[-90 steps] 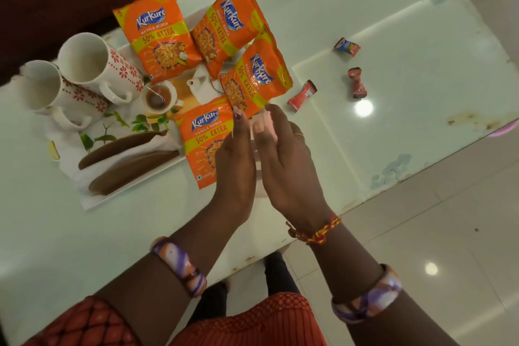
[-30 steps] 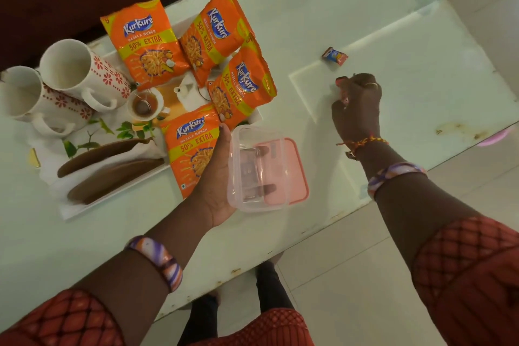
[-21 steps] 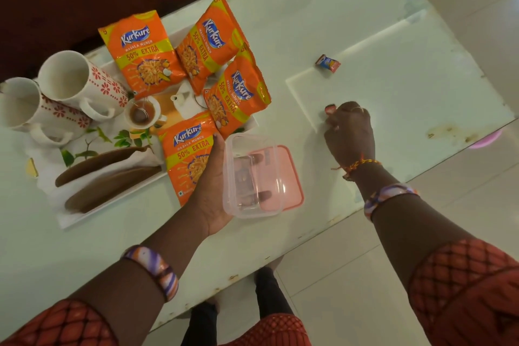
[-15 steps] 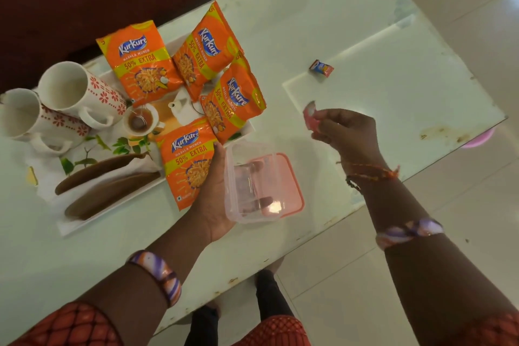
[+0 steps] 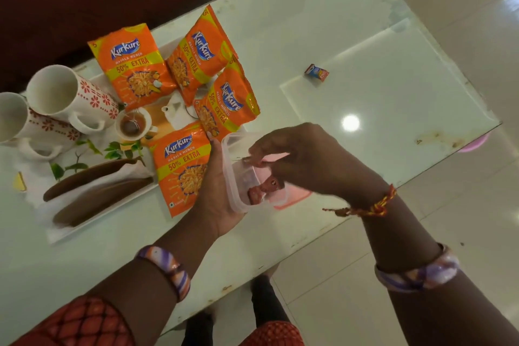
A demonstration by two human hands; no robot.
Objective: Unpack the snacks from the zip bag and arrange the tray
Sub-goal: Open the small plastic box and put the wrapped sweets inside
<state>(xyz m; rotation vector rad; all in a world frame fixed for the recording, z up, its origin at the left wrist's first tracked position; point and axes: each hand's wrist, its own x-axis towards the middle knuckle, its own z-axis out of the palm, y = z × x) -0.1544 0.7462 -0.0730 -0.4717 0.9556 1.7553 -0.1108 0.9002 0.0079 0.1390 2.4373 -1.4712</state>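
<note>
The red-wrapped candies (image 5: 265, 187) lie inside the small clear plastic box (image 5: 238, 177), just below your right hand's (image 5: 303, 160) fingertips (image 5: 254, 155), which are bunched over the box's open top; whether they pinch anything, you cannot tell. Your left hand (image 5: 217, 191) cups the box from its left side, fingers wrapped around its wall, holding it above the near edge of the glass-topped table (image 5: 365, 36), over a pink lid (image 5: 295, 196) lying there.

Just left of that hand, four orange Kurkure snack packets (image 5: 182, 168) sit on the white rectangular tray (image 5: 84, 222); the nearest one overhangs the tray's near edge and touches your left palm. Two white mugs with red flowers (image 5: 64, 95) lie tipped at the tray's left end. One small blue-and-red wrapped sweet (image 5: 316, 72) lies alone toward the table's far right part, well apart from the box. Your right wrist crosses the table's near edge, hiding part of the pink lid.
</note>
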